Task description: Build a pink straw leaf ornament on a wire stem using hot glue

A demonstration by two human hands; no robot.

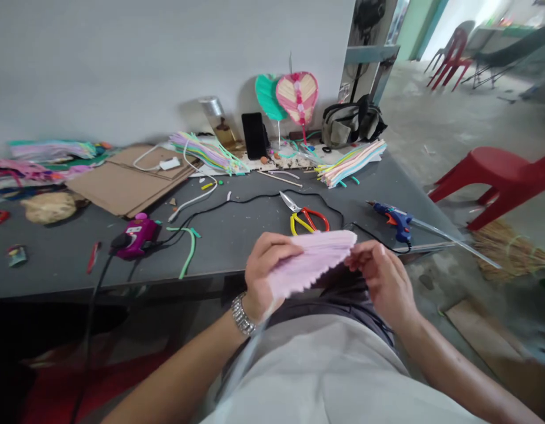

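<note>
A pale pink ribbed piece [314,259] with a zigzag lower edge is held over my lap, in front of the table's edge. My left hand [267,268], with a metal watch on its wrist, is wrapped round the piece's left end. Beside the right tip is my right hand [380,277], its fingers curled close to the edge; blur hides whether they pinch anything. Scissors [304,217] with red and yellow handles lie on the table just beyond the piece. A blue glue gun [393,221] lies farther right, with a clear stick in it.
Bundles of pastel strips [352,164] lie on the grey table [241,221]. A black phone [254,135] and two heart-shaped fans [297,97] stand by the wall. Cardboard [131,176] and a purple power socket [137,237] are at left. A red stool [497,171] is at right.
</note>
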